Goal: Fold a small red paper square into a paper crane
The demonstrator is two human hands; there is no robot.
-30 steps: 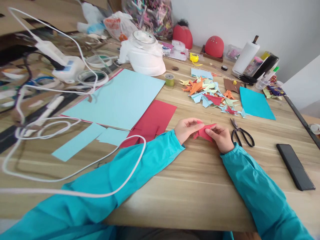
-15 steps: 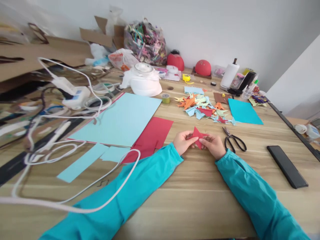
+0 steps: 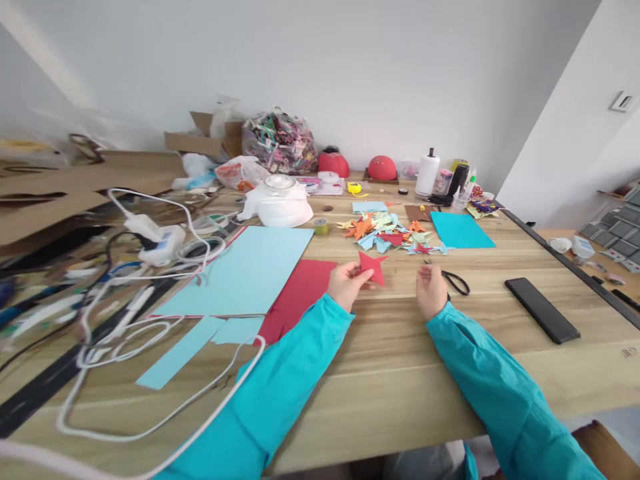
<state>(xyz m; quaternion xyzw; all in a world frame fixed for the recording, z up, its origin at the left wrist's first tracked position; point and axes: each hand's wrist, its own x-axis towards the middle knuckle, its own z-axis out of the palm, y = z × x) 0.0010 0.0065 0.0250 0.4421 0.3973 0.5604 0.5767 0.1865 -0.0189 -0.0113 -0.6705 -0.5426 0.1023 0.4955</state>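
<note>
My left hand [image 3: 346,283] pinches a folded red paper shape [image 3: 373,267] and holds it just above the wooden table [image 3: 400,373]. My right hand [image 3: 431,295] has come off the paper and rests on the table with its fingers loosely curled, holding nothing that I can see. Black scissors [image 3: 454,281] lie right beside my right hand. A heap of folded paper figures [image 3: 390,233] in orange, blue, green and red lies a little farther back.
A large light blue sheet [image 3: 240,270] and a red sheet [image 3: 295,300] lie to the left, with blue strips [image 3: 175,353] and white cables [image 3: 150,400]. A teal sheet [image 3: 463,230] lies at the back right, a black phone [image 3: 541,310] to the right. Bags, boxes and a paper roll [image 3: 427,175] line the wall.
My right hand let go of the red paper and dropped to the table. My left hand now holds it alone. The view tilted upward, showing more wall.
</note>
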